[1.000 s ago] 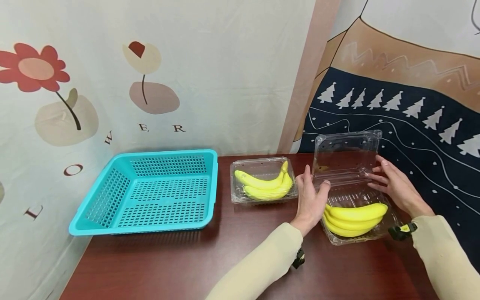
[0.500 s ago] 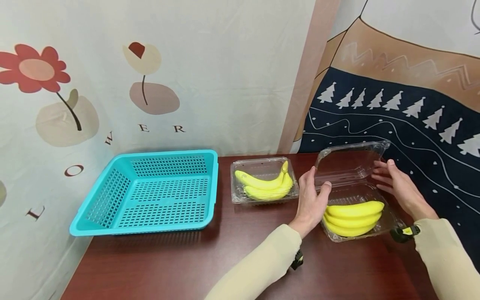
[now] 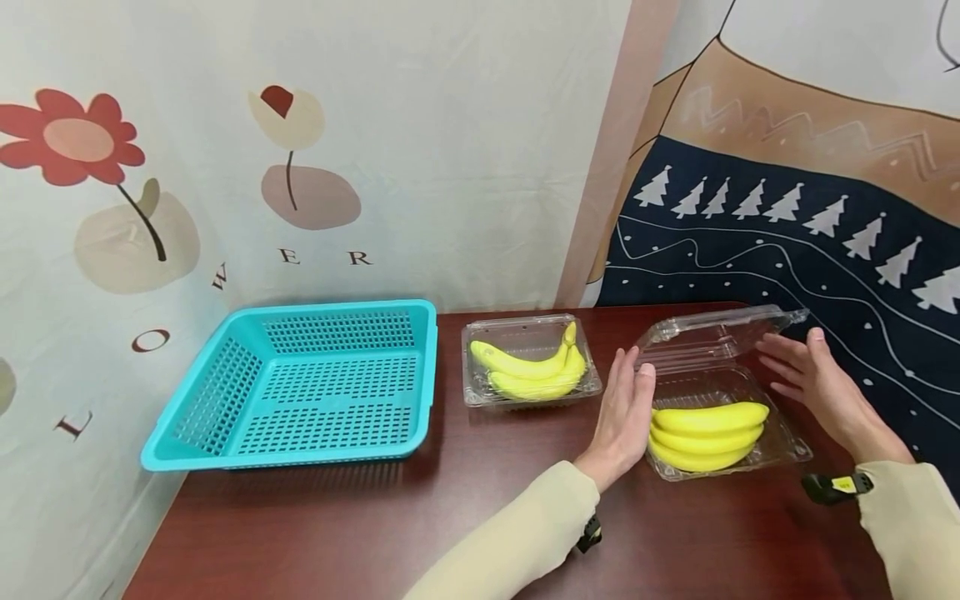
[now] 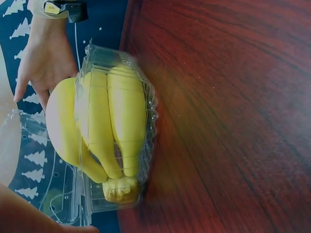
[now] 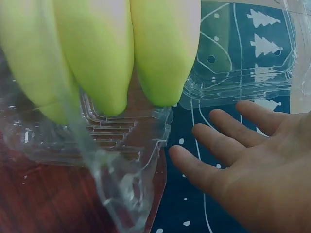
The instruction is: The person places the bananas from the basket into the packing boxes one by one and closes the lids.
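On the right of the table, a clear plastic clamshell box (image 3: 783, 442) holds a bunch of yellow bananas (image 3: 705, 437). Its lid (image 3: 720, 333) leans back, away from the bananas. My left hand (image 3: 618, 417) is upright at the box's left side, fingers straight; whether it touches the plastic I cannot tell. Beyond the right side is my right hand (image 3: 832, 396), its fingers spread and holding nothing. In the right wrist view the fingers (image 5: 218, 141) are apart from the box. The left wrist view shows the banana stems (image 4: 121, 189) towards the left hand.
A second clear box (image 3: 480, 392) with bananas (image 3: 532, 367) inside stands left of my left hand, its lid down. Farther left sits a turquoise perforated basket (image 3: 285, 458). Printed cloth (image 3: 465, 167) hangs behind the dark red wooden table (image 3: 480, 500).
The lid has tipped farther back and down, away from upright. My right hand has drawn off to the right, and the left hand's fingers have come closer together.
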### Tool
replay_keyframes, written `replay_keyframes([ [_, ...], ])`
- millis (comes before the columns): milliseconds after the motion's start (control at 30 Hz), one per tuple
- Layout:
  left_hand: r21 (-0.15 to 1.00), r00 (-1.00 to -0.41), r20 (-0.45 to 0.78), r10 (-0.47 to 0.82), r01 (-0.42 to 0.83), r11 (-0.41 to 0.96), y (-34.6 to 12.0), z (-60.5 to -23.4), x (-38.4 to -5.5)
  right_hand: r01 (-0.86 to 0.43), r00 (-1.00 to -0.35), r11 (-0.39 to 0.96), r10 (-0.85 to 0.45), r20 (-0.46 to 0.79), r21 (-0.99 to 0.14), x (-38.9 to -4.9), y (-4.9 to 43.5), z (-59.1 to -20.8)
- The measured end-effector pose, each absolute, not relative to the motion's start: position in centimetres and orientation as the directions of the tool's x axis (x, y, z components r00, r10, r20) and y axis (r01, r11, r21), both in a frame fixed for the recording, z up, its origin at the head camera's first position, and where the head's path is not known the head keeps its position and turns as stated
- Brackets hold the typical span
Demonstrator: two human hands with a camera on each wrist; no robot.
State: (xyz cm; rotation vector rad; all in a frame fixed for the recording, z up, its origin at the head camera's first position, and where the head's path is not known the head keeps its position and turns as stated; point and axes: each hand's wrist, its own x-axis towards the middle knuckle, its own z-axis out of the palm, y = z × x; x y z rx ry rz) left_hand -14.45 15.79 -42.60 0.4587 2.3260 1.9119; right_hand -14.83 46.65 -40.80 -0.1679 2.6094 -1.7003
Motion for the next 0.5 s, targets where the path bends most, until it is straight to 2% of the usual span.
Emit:
replay_keyframes([
  [67,0.968,-0.948,0.114,0.298,0.173,0.18,15.7,-42.6,-14.3,-0.091,-0.99,0.353,-0.129,0.048,-0.931,-14.5,46.9,-41.0],
  [300,0.958,-0.943,0.104,0.317,0.181,0.223,15.1,-42.8,-14.0,-0.116,-0.986,0.373,-0.155,0.061,-0.921,-13.5,47.2,-41.6],
  [500,0.942,-0.923,0.104,0.37,0.211,0.262,14.8,-43.2,-13.8,-0.135,-0.977,0.272,-0.198,0.082,-0.953,-12.5,47.4,-42.1],
])
